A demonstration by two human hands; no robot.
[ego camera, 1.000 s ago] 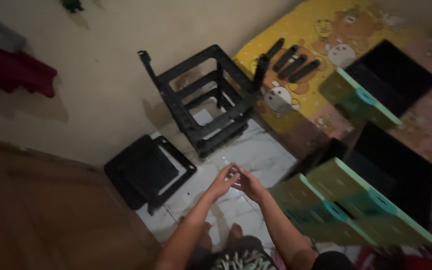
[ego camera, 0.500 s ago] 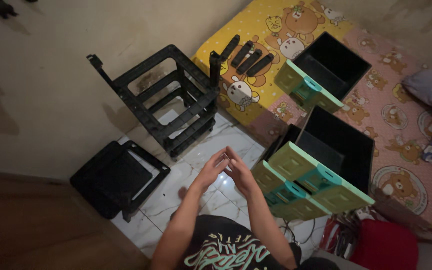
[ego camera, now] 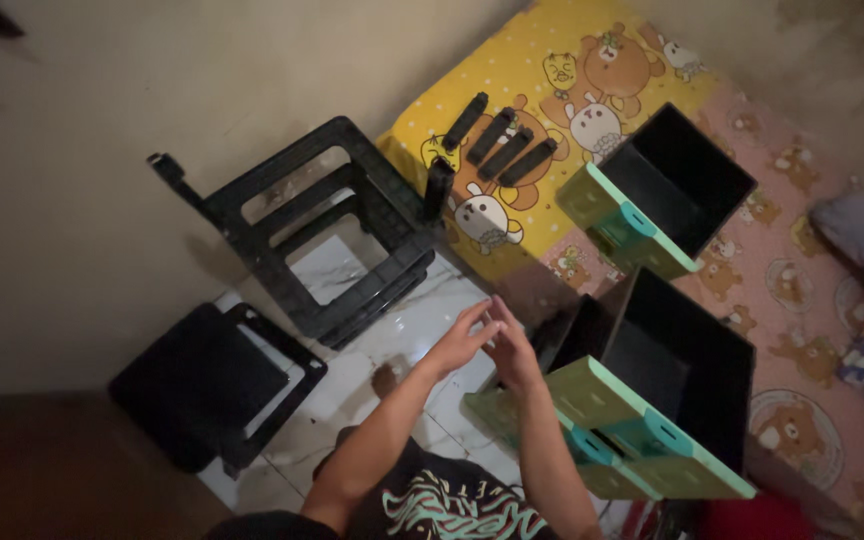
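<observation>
Left hand (ego camera: 457, 342) and right hand (ego camera: 512, 355), fingers open and fingertips meeting, held nothing discernible; any small part could have dropped among stacked green-fronted drawers (ego camera: 642, 440).

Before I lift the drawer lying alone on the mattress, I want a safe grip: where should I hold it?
Probably by the two long black side walls of the drawer, coming from above: its open top faces up, and the green front is on the near side.
</observation>
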